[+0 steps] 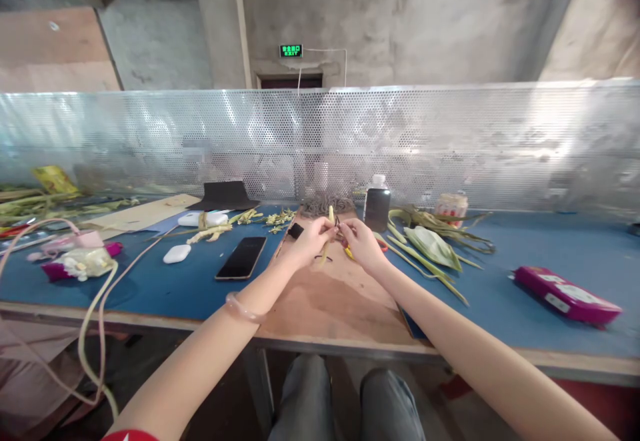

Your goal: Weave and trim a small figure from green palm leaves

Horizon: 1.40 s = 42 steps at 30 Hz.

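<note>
Above a brown wooden board (330, 301), both my hands meet. My left hand (314, 239) pinches a pale yellow plant strip (331, 213), whose tip points up past the fingers while its lower end hangs under them. My right hand (361, 241) has its fingers closed at a thin dark cord-like piece (337, 221) touching the strip; exactly how they join is hidden by the fingertips. Partly behind my right hand lies a tool with yellow and red handles (349, 252), probably scissors. A small black object (296, 231) rests by my left hand.
A dark bottle (377, 206), green leaves (434, 247) and a purple pack (565, 294) stand or lie to the right. Leftward are a phone (242, 258), a white case (177, 253), plant scraps (213, 232) and cables (103, 307). Grey curly strands (327, 205) lie behind my hands, before a perforated metal screen (240, 141).
</note>
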Available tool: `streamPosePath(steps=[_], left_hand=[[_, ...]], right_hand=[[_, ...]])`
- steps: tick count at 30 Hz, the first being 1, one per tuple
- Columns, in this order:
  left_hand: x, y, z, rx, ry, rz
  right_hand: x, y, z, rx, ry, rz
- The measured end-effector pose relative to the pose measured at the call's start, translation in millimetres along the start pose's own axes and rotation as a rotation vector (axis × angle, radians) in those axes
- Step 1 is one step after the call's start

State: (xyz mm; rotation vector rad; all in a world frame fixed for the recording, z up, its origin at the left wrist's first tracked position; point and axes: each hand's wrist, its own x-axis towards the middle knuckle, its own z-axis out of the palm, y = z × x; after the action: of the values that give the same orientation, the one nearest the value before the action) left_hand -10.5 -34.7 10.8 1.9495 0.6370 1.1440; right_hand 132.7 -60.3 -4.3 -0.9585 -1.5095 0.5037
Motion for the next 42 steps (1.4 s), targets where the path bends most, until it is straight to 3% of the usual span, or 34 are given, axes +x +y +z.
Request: streamPosePath(steps=[13,21,27,42], left_hand=[[0.9,-2.0,-1.2,-0.006,0.040,-0.005],[2.2,-6.3,-1.9,0.012,0.027,0.021],[1.4,-3.2,-0.9,0.049,0.056,-0.027],[0.3,4.9,4.1,-0.017,0.105,0.038]], right_hand=[[1.8,-3.7,-1.6,0.137,-0.068,0.030],[3.2,-1.9,-7.7,0.102,-0.126,0.046],[5.6,1.1,-6.9,0.075,-0.034,0.000],[-5.8,-16.8,-3.0,-0.192,0.134,-0.154]])
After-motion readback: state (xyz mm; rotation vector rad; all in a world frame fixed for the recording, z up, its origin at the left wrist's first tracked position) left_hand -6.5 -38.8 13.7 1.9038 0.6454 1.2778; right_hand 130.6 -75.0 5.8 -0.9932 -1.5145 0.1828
